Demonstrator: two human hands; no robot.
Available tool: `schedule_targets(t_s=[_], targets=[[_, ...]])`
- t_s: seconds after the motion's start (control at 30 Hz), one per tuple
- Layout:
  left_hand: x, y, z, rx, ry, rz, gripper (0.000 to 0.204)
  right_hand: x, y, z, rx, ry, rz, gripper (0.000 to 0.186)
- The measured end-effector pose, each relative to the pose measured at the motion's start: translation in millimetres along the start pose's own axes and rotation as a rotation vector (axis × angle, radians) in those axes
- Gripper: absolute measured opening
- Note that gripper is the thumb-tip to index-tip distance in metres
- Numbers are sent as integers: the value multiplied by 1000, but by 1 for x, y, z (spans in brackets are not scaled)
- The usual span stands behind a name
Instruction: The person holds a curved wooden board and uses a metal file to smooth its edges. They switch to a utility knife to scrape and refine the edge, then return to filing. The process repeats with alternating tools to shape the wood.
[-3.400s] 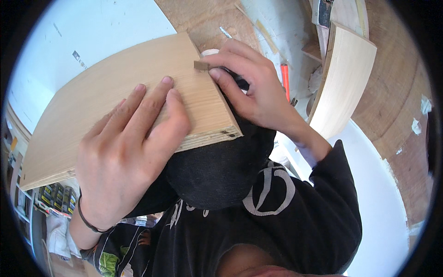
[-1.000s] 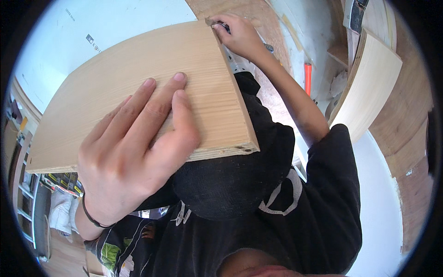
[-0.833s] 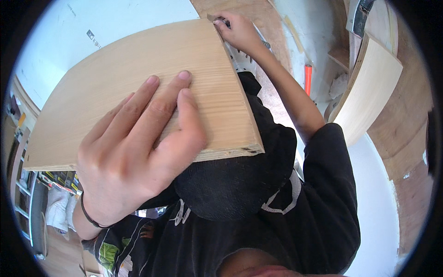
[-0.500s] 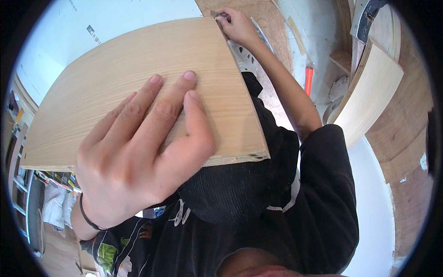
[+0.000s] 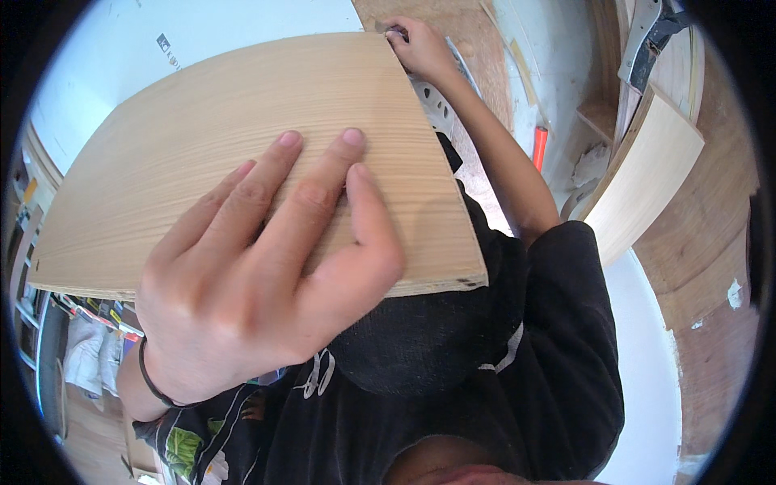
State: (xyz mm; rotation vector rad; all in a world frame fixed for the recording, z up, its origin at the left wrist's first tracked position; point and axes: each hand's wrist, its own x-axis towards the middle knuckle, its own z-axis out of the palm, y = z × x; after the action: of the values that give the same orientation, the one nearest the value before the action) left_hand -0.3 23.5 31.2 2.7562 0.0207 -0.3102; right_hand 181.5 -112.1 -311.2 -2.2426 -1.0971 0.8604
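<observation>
Your left hand [image 5: 263, 259] lies open on the panel [image 5: 242, 105], right hand [image 5: 422, 52] pinching a small flat tool [image 5: 380, 27] at its far right corner; what's done or left, can't tell.

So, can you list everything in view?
Large board: one, pale wood, centre left
Small tool: one, brownish, mostly hidden, at large board's far corner
Panel: one, white, upper left
Smaller board: one, pale wood, right
Tube: one, orange-red, upper right
Tool-like item: one, silver and black, upper right
Perforated item: one, white, upper centre, partly hidden
Ladder-like frame: one, grey, left edge
Bundles: count unclear, white, lower left
Wristband: one, black, lower left
T-shirt: one, black, bottom centre
Left hand: one, bare, on large board
Right hand: one, bare, holding small tool
</observation>
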Motion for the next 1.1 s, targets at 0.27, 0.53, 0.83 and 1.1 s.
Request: schedule_targets(t_s=[0.27,0.53,0.83,1.1], targets=[[-1,0,2,5,16,-7,29,1,-3,-2,-3,-11,24,30],[-3,0,7,28,59,-3,26,-1,-5,-5,-32,-4,-42,30],[-4,0,7,30,59,4,28,-11,-17,-20,-28,-9,-95,28],[-4,-1,5,20,48,12,29,-19,-30,-36,-8,0,-132,25]])
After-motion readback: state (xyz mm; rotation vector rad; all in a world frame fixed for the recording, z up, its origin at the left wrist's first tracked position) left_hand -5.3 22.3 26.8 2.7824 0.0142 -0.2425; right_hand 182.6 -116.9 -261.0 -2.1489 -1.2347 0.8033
